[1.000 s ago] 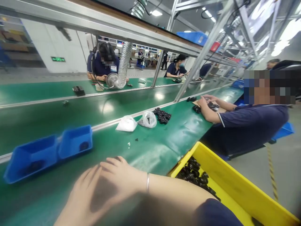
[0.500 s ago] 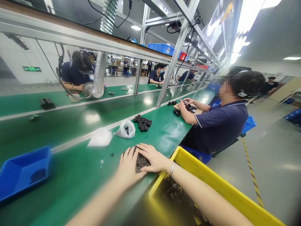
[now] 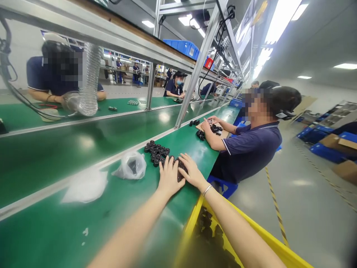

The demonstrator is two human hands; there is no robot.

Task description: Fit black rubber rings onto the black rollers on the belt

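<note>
My left hand [image 3: 169, 176] and my right hand [image 3: 192, 173] are cupped around a cluster of round black parts [image 3: 182, 172] on the green work surface. The fingers of both hands bend over the cluster from either side and partly hide it. Touching or very near my left fingertips is a larger group of round black parts [image 3: 156, 152]. An open clear plastic bag [image 3: 129, 165] with something dark inside stands left of that group. A white sheet or pouch [image 3: 86, 185] lies farther left.
A yellow bin [image 3: 251, 223] holding dark parts is under my right forearm. A person [image 3: 251, 141] sits at the right, handling black parts on a board. A metal post [image 3: 196, 67] rises beyond the surface.
Both hands have moved forward along the surface with the cupped black parts, up to the larger group. The view has shifted, and the blue tray at the left is out of sight.
</note>
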